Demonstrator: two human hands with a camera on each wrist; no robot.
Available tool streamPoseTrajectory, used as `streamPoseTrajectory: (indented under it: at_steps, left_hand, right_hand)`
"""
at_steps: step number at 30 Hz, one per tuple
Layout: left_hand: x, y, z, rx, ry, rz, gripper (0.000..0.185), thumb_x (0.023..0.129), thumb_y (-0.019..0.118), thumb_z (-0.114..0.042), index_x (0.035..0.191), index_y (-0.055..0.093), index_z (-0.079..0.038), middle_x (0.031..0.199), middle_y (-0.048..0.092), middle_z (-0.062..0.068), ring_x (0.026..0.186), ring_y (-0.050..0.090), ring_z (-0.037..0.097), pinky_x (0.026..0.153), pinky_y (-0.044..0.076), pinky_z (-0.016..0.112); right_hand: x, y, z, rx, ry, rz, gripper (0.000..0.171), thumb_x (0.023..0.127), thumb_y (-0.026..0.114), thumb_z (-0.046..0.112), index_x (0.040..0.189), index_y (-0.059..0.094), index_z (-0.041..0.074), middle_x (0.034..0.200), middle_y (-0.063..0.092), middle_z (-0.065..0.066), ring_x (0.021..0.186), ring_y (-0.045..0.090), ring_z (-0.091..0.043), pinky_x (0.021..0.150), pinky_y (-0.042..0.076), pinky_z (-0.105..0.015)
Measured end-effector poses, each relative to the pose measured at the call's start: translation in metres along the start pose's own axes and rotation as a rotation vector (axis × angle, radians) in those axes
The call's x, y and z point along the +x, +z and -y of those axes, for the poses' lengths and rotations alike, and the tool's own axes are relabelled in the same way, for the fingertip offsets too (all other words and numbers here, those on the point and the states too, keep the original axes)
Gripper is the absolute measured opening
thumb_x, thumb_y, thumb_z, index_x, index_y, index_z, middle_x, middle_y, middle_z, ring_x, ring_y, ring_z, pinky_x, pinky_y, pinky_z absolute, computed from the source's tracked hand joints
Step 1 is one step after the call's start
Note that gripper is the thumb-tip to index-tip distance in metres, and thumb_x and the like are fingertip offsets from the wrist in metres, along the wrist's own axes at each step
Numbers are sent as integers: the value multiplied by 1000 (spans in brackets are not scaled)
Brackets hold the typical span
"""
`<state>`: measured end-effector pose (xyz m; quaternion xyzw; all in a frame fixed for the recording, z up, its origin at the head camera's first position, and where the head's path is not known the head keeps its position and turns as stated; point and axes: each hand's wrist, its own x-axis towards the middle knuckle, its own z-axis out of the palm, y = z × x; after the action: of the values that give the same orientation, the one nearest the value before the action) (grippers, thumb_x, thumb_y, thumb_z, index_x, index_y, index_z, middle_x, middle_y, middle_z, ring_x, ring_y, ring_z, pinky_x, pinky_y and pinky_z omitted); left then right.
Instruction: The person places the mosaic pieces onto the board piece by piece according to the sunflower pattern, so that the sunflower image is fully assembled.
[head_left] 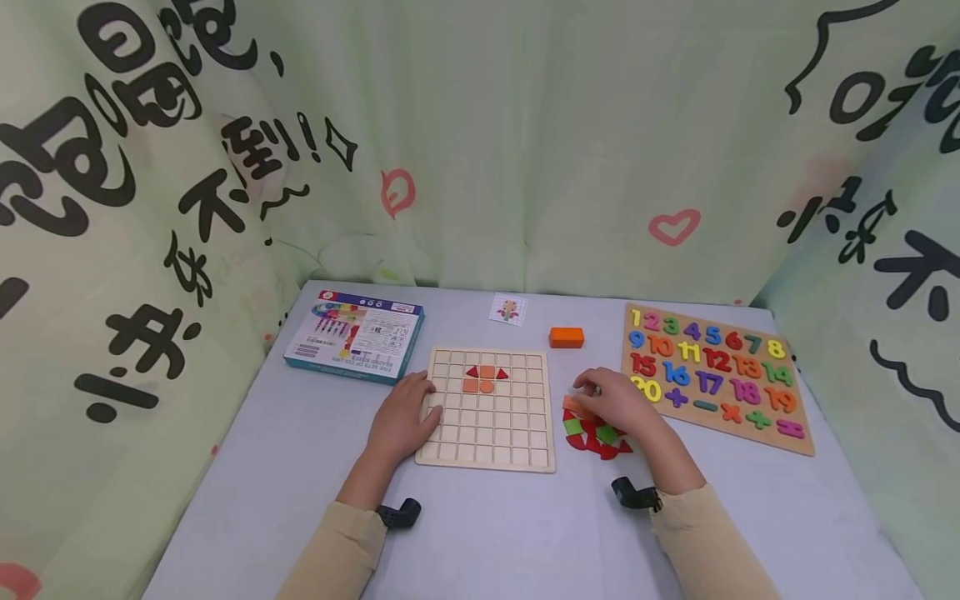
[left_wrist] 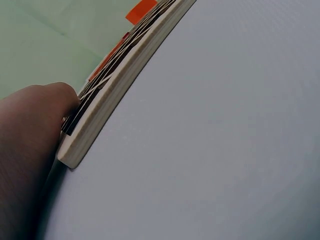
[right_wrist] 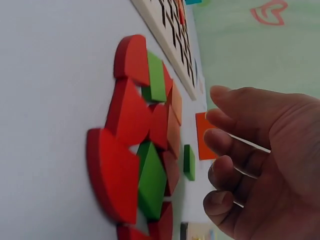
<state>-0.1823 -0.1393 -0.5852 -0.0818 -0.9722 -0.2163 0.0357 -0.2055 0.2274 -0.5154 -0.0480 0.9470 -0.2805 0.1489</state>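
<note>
A pale wooden grid board (head_left: 486,433) lies on the table, with a few orange and red pieces (head_left: 487,386) in its upper cells. My left hand (head_left: 408,417) rests at the board's left edge; its thumb (left_wrist: 55,100) reaches over the rim in the left wrist view. Over a small heap of red, green and orange wooden pieces (head_left: 596,436), right of the board, hovers my right hand (head_left: 618,402). Its fingers are loosely bent, and nothing shows between thumb and fingertips in the right wrist view. Thick red pieces (right_wrist: 112,175) lie just beside that hand.
A flat box (head_left: 352,337) lies at the back left. Behind the board are a small picture card (head_left: 508,309) and an orange block (head_left: 566,337). A wooden number board (head_left: 720,375) with colourful digits covers the right side, close to my right hand. Curtains surround the table.
</note>
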Motion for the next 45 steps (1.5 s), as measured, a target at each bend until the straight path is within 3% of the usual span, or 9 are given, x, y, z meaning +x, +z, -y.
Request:
streamPoseTrajectory:
  at_steps: [11, 20, 27, 38, 45]
  left_hand:
    - [1, 1, 0, -8, -6, -2, 44, 93, 61, -41, 127, 58, -14, 153, 44, 6, 145, 38, 25, 120, 35, 42]
    - [0, -1, 0, -10, 1, 7, 44, 94, 60, -41, 128, 57, -13, 153, 43, 7, 145, 38, 26, 120, 35, 42]
    - [0, -1, 0, -11, 0, 7, 43, 94, 60, -41, 127, 57, -13, 153, 43, 7, 145, 38, 26, 120, 35, 43]
    - [0, -2, -2, -13, -3, 18, 44, 94, 60, -40, 128, 57, -13, 154, 43, 7, 145, 37, 26, 121, 34, 42]
    - [0, -2, -1, -14, -1, 15, 44, 94, 60, -40, 127, 57, -13, 154, 43, 7, 145, 38, 25, 121, 34, 42]
  right_hand:
    - [0, 6, -12, -21, -2, 20, 37, 87, 74, 36, 116, 67, 13, 82, 55, -5, 76, 52, -18, 57, 47, -26]
    - [6, 14, -13, -21, 16, -4, 30, 86, 76, 33, 110, 67, 16, 80, 54, -5, 76, 52, -19, 57, 46, -26]
    - [9, 15, -13, -17, 53, 2, 33, 87, 74, 32, 113, 64, 15, 81, 54, -6, 77, 53, -20, 56, 45, -26]
    - [10, 16, -9, -36, 50, -5, 36, 89, 71, 35, 116, 63, 13, 79, 55, -5, 73, 53, -19, 54, 45, -25]
    - [12, 12, 7, -50, 15, -1, 35, 90, 71, 37, 116, 64, 15, 77, 57, -4, 68, 53, -18, 55, 46, -25]
